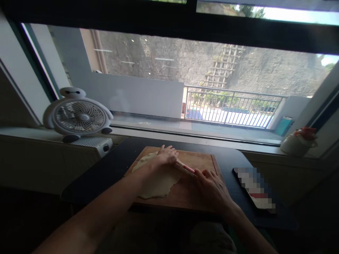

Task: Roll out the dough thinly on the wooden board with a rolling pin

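Observation:
A flattened sheet of pale dough [157, 181] with an uneven edge lies on the wooden board [203, 160]. A slim rolling pin [187, 168] with red markings slants across the dough's right part. My left hand [167, 155] rests over the dough's far side, fingers stretched forward, at the pin's far end; whether its palm presses on the pin is hidden. Around the near end of the pin my right hand [210, 181] is closed, its fingers bent. My left forearm covers part of the dough.
Beneath the board is a dark table [106, 176]. A phone-shaped object with a blurred face [254, 188] lies at the right. On the sill stand a white fan [82, 116] at left and a white pot [298, 143] at right. A window and railing [233, 107] are ahead.

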Demonstrator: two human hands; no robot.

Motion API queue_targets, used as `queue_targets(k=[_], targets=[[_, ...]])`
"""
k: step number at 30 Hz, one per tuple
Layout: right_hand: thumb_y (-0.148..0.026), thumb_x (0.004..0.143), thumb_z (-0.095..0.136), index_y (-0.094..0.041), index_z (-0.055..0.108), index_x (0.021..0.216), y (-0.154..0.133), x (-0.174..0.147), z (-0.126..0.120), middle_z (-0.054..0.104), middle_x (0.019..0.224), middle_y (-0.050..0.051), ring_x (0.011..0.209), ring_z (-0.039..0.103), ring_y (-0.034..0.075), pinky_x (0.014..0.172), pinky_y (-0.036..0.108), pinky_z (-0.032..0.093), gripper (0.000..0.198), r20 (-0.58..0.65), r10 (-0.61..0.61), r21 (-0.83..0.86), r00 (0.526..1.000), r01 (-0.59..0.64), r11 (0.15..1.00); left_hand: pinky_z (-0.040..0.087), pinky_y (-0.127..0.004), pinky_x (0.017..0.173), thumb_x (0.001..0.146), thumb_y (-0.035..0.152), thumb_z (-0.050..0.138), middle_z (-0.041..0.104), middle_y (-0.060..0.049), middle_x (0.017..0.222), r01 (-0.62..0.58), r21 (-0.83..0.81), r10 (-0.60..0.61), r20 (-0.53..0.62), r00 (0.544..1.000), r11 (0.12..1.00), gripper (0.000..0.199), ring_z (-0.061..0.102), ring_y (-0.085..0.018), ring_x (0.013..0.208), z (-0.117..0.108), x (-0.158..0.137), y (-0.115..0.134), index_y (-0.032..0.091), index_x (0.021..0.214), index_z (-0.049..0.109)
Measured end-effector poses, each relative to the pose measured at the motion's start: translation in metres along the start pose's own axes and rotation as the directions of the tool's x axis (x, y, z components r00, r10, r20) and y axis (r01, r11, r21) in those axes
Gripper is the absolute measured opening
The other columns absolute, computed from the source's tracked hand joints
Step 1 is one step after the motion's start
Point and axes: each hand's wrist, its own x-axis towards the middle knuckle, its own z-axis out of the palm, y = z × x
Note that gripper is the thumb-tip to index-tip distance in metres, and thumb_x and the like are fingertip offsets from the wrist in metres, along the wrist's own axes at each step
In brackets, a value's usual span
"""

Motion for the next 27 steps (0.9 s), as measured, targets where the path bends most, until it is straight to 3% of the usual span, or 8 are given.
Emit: queue_targets(k=[5, 8, 10, 14, 17, 19, 22, 27], targets=[[-0.017, 0.092, 0.045, -0.033, 0.032, 0.142, -0.021, -0.025, -0.003, 0.057, 0.103, 0.006, 0.092, 0.052, 0.020, 0.079, 0.028, 0.041, 0.055, 0.048, -0.104, 0.012, 0.993, 0.103, 0.995, 0.012, -0.049, 0.112, 0.094, 0.034, 0.018, 0.032, -0.012, 0.149, 0.020, 0.020, -0.021, 0.007, 1.000, 1.000, 0.053, 0.022, -0.025, 0.139, 0.006, -0.072, -0.018, 0.013, 0.139, 0.039], [-0.020, 0.093, 0.044, -0.032, 0.033, 0.142, -0.022, -0.026, -0.004, 0.056, 0.105, 0.006, 0.094, 0.051, 0.020, 0.082, 0.028, 0.040, 0.052, 0.032, -0.154, 0.073, 0.987, 0.152, 0.986, 0.012, -0.047, 0.113, 0.094, 0.038, 0.018, 0.030, -0.012, 0.150, 0.061, 0.010, -0.061, 0.048, 0.997, 0.998, 0.056, 0.022, -0.024, 0.140, 0.003, -0.085, -0.020, 0.013, 0.140, 0.036], [-0.024, 0.095, 0.041, -0.032, 0.038, 0.139, -0.017, -0.019, -0.004, 0.056, 0.106, 0.006, 0.095, 0.051, 0.019, 0.081, 0.027, 0.040, 0.045, 0.027, -0.131, 0.100, 0.991, 0.127, 0.987, 0.014, -0.047, 0.112, 0.094, 0.039, 0.019, 0.028, -0.012, 0.151, 0.092, -0.002, -0.092, 0.076, 0.993, 0.996, 0.056, 0.020, -0.025, 0.140, 0.002, -0.069, -0.016, 0.013, 0.139, 0.038], [-0.028, 0.096, 0.039, -0.031, 0.048, 0.130, 0.001, -0.004, -0.003, 0.057, 0.104, 0.005, 0.094, 0.053, 0.019, 0.078, 0.027, 0.039, 0.035, 0.030, -0.005, 0.067, 1.000, 0.003, 0.998, 0.012, -0.052, 0.111, 0.093, 0.043, 0.019, 0.036, -0.012, 0.147, 0.141, -0.021, -0.139, 0.074, 0.988, 0.990, 0.055, 0.023, -0.027, 0.139, 0.003, -0.002, -0.001, 0.017, 0.134, 0.046], [-0.028, 0.097, 0.037, -0.030, 0.047, 0.131, 0.014, -0.001, 0.000, 0.058, 0.100, 0.005, 0.091, 0.054, 0.019, 0.077, 0.027, 0.039, 0.035, 0.022, 0.046, 0.042, 0.999, -0.047, 0.998, 0.014, -0.055, 0.110, 0.093, 0.048, 0.013, 0.033, -0.013, 0.149, 0.188, -0.052, -0.185, 0.067, 0.981, 0.981, 0.062, 0.023, -0.028, 0.139, 0.003, 0.039, 0.006, 0.015, 0.138, 0.040], [-0.026, 0.097, 0.037, -0.031, 0.044, 0.133, 0.018, -0.003, 0.001, 0.058, 0.100, 0.005, 0.092, 0.053, 0.019, 0.078, 0.027, 0.039, 0.038, 0.006, 0.042, 0.028, 0.999, -0.042, 0.999, 0.014, -0.055, 0.110, 0.093, 0.050, 0.011, 0.026, -0.012, 0.152, 0.205, -0.067, -0.202, 0.053, 0.978, 0.976, 0.064, 0.019, -0.027, 0.141, 0.004, 0.046, 0.007, 0.015, 0.142, 0.033], [-0.023, 0.094, 0.042, -0.032, 0.042, 0.136, 0.013, -0.011, 0.001, 0.057, 0.101, 0.006, 0.094, 0.051, 0.020, 0.081, 0.029, 0.038, 0.043, -0.013, -0.008, 0.007, 1.000, 0.008, 1.000, 0.008, -0.052, 0.112, 0.094, 0.045, 0.011, 0.026, -0.008, 0.152, 0.187, -0.062, -0.185, 0.029, 0.982, 0.980, 0.060, 0.017, -0.024, 0.141, 0.009, 0.019, 0.003, 0.017, 0.141, 0.035], [-0.022, 0.092, 0.046, -0.035, 0.042, 0.136, -0.011, -0.026, -0.008, 0.057, 0.101, 0.005, 0.093, 0.050, 0.020, 0.080, 0.029, 0.039, 0.046, -0.002, -0.100, 0.070, 0.995, 0.100, 0.992, 0.008, -0.041, 0.114, 0.094, 0.042, 0.012, 0.024, -0.009, 0.153, 0.135, -0.010, -0.135, -0.004, 0.991, 0.991, 0.060, 0.014, -0.020, 0.142, 0.016, -0.074, -0.014, 0.012, 0.143, 0.031]])
